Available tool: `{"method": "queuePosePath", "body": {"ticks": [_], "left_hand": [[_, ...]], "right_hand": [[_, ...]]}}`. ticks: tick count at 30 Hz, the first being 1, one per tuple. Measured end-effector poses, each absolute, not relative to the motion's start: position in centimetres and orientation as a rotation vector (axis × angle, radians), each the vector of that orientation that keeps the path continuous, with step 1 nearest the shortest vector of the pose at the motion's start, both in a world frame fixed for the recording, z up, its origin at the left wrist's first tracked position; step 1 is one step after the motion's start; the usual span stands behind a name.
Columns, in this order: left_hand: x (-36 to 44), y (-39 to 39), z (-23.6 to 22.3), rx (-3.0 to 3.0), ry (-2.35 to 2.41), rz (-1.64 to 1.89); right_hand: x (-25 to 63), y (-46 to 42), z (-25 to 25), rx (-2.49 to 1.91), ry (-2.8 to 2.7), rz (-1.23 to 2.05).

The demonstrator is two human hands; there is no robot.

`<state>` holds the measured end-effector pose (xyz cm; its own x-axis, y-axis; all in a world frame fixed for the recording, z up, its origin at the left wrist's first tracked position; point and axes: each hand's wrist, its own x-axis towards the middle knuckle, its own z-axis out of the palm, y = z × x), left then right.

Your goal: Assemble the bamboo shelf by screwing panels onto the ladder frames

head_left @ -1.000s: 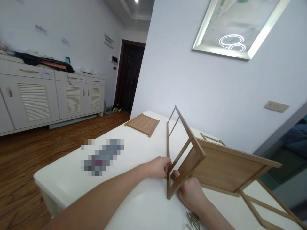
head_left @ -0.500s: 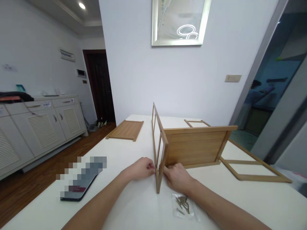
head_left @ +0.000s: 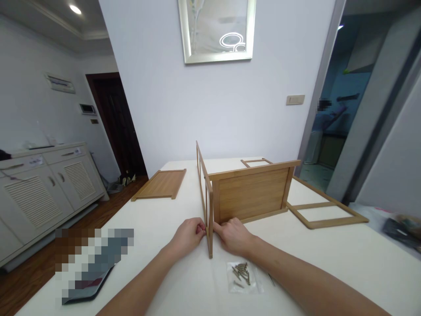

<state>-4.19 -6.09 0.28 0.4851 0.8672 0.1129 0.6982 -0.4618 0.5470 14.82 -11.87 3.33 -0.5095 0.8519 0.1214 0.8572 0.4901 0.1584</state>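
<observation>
While the curled left hand [head_left: 188, 237] touches the upright, rectangular brown wooden frame [head_left: 211, 215] on the smooth white table [head_left: 184, 281], the right hand [head_left: 235, 238] touches its opposite side; I cannot tell whether either grips.

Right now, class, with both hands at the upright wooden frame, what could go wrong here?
The narrow frame stands on edge and might tip if released.
The left hand and right hand are at opposite sides of it, low down; a slip could pinch fingers.
The clear bag of screws lies near the right forearm, which might knock it.
</observation>
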Motion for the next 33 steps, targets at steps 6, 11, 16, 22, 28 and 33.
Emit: {"method": "queuePosePath", "body": {"ticks": [6,11,16,22,28,33], "left_hand": [[-4.8,-6.3,1.3,2.302,1.229,0.511],[-4.9,-6.4,1.2,2.320,1.241,0.545],[-4.5,-6.2,0.3,2.315,1.265,0.567],[-4.2,-6.1,-0.2,2.291,1.292,0.613],[-4.7,-6.0,0.5,2.259,1.230,0.595],[-4.9,-6.1,0.8,2.255,1.208,0.586]], "right_hand": [[14.7,-11.9,3.3,-1.563,-2.689,-0.329],[14.8,-11.9,3.3,-1.541,-2.710,-0.310],[14.8,-11.8,3.1,-1.526,-2.704,-0.327],[14.7,-11.9,3.1,-1.537,-2.714,-0.298],[14.7,-11.9,3.1,-1.544,-2.697,-0.309],[14.8,-11.9,3.1,-1.519,-2.716,-0.322]]}}
